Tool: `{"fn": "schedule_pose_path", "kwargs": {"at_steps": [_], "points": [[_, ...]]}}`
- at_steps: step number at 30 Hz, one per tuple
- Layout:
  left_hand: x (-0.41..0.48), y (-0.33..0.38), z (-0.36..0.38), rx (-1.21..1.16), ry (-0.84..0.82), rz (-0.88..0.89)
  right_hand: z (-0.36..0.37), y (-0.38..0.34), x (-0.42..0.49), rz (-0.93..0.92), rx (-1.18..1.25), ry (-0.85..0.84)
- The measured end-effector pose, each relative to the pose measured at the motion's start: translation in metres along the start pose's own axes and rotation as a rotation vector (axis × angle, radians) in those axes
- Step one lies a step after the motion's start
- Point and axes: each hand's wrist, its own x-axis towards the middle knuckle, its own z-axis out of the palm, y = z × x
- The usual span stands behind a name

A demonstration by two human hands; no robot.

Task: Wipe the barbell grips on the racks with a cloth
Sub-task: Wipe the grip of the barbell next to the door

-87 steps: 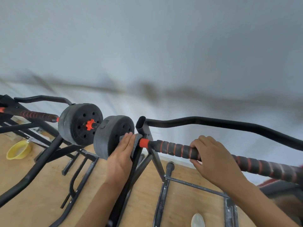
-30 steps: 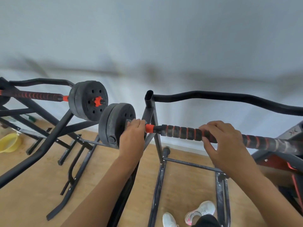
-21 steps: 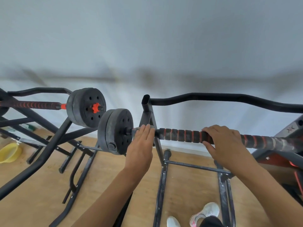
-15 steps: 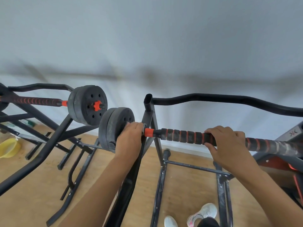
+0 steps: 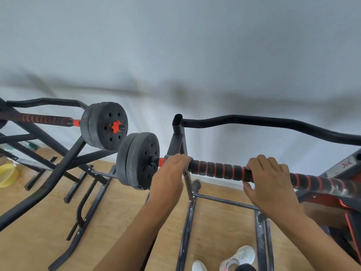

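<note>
Yellow first: a round yellow plastic bowl (image 5: pixel 6 175) sits on the pale wooden plank floor (image 5: pixel 121 212) at the far left, near the foot of the white wall (image 5: pixel 175 45). Next along, a black steel rack (image 5: pixel 64 167) carries a second barbell. Its red-ringed black handle (image 5: pixel 45 119) runs in from the left to a pair of round black weight plates (image 5: pixel 105 131), locked by an orange star nut (image 5: pixel 116 127). Close beside those and lower hang the near barbell's thick black discs (image 5: pixel 137 160), outside the left end of their own rack.

And here's the left hand (image 5: pixel 169 173), fingers curled over the bar right where the orange collar (image 5: pixel 161 161) meets the foam. It's clamped down on a grey cloth (image 5: pixel 167 156); only a fringe of fabric peeks out by the knuckles and fingertips. The hand sits at the rack's black upright post (image 5: pixel 177 141), whose open tube top stands above it.

Moving right, the black foam barbell grip with red rings (image 5: pixel 216 170) stretches bare between the two hands. The right hand (image 5: pixel 269 182) wraps it from above, fingers over the top and thumb below, closed firmly round the foam. Beyond it the grip runs on, scuffed white, toward the right edge. A wavy black bar (image 5: pixel 254 118) arches behind. At the bottom, white trainers (image 5: pixel 244 255) stand on the floor between the rack's legs, and a red-and-black frame (image 5: pixel 345 212) fills the right side.
</note>
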Motion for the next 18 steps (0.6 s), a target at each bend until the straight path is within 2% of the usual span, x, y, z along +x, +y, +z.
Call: {"fn": "schedule_pose_path", "kwargs": {"at_steps": [5, 9, 13, 18], "points": [[0.004, -0.034, -0.006, 0.15, 0.041, -0.139, -0.004, 0.0, -0.014, -0.025, 0.005, 0.017], [-0.005, -0.007, -0.005, 0.223, 0.068, -0.187, -0.01, 0.007, -0.019, -0.037, 0.094, -0.03], [-0.007, 0.056, -0.002, 0.067, 0.027, -0.229, -0.016, 0.01, -0.021, -0.042, 0.221, -0.074], [-0.028, 0.055, -0.007, -0.129, 0.004, -0.288, -0.027, 0.021, -0.026, -0.081, 0.467, -0.118]]}}
